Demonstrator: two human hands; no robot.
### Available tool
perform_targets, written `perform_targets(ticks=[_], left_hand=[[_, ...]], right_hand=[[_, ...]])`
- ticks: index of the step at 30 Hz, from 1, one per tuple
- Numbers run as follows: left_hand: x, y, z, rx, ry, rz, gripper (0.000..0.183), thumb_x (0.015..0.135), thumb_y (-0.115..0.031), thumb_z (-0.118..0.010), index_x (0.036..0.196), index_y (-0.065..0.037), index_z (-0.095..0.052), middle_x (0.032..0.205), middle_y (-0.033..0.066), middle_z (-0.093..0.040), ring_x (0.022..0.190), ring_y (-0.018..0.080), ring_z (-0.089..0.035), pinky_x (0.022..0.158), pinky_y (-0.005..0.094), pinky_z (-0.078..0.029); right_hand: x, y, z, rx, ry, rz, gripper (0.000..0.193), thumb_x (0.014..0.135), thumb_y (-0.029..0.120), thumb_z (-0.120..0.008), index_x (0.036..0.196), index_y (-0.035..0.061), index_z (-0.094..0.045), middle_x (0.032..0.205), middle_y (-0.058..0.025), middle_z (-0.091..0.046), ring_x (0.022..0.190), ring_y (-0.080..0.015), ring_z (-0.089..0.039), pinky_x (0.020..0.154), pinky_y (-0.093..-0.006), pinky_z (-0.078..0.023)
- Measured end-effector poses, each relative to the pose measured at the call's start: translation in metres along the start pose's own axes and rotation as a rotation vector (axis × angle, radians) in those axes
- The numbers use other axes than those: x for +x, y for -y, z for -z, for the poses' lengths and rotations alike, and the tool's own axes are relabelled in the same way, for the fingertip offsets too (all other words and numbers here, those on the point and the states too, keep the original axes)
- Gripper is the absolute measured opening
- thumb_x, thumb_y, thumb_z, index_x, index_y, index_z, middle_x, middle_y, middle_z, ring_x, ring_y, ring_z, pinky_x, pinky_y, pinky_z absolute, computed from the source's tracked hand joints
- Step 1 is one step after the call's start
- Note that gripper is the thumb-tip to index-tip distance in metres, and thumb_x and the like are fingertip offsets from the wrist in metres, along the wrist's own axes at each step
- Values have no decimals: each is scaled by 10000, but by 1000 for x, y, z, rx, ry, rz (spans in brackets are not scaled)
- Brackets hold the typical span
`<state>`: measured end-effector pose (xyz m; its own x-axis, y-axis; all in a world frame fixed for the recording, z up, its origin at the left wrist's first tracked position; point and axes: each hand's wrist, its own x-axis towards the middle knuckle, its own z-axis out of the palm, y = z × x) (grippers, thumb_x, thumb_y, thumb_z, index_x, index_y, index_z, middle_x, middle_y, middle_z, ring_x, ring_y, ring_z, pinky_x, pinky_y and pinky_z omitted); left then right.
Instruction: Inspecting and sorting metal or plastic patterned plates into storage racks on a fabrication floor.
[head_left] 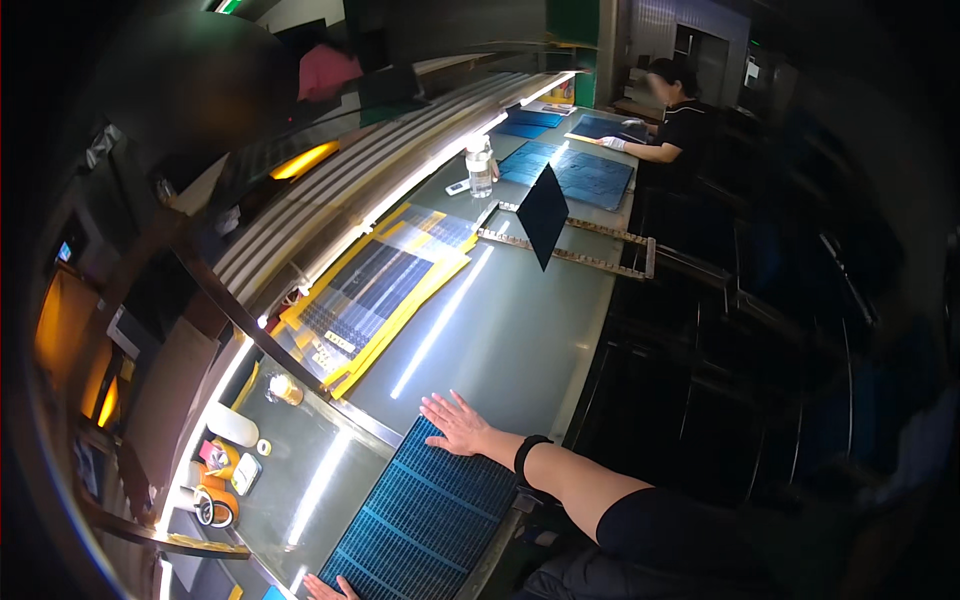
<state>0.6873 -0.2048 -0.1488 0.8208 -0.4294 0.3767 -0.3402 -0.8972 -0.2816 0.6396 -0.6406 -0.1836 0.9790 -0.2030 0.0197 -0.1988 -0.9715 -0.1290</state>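
Your right hand (455,422) lies flat, fingers spread, on the far edge of the blue panel (430,520); your left hand (325,587) shows only fingertips at the near edge, grip not determinable. The panel rests on the surface (510,340) directly before you. Judged step: squaring or steadying the panel; the next move calls for even pressure at both edges. Left: tape rolls (215,508). Beyond: yellow-edged sheets (385,290), a bottle (480,165), a rail frame (580,255), a co-worker (680,120). No obstruction noted.
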Motion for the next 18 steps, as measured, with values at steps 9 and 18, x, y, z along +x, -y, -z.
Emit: perform_targets(ticks=[9,18], left_hand=[[-32,2,3,-186,36,-64,660,833,-400,-565,1283,31,-344,1270,191,-402,1126,289,-391,931,392,-307],[-187,4,38,-621,230,-326,772,817,-433,-536,1356,34,-241,1394,216,-273,1298,334,-239,1065,448,-162]], right_hand=[[-144,-20,0,-39,41,27,705,919,557,-213,1425,70,-145,1498,-80,-87,1384,-228,-63,1113,-468,-31],[-167,-25,-2,65,-98,-40,677,906,486,-349,1391,30,-230,1456,-151,-211,1348,-279,-198,1087,-505,-100]])
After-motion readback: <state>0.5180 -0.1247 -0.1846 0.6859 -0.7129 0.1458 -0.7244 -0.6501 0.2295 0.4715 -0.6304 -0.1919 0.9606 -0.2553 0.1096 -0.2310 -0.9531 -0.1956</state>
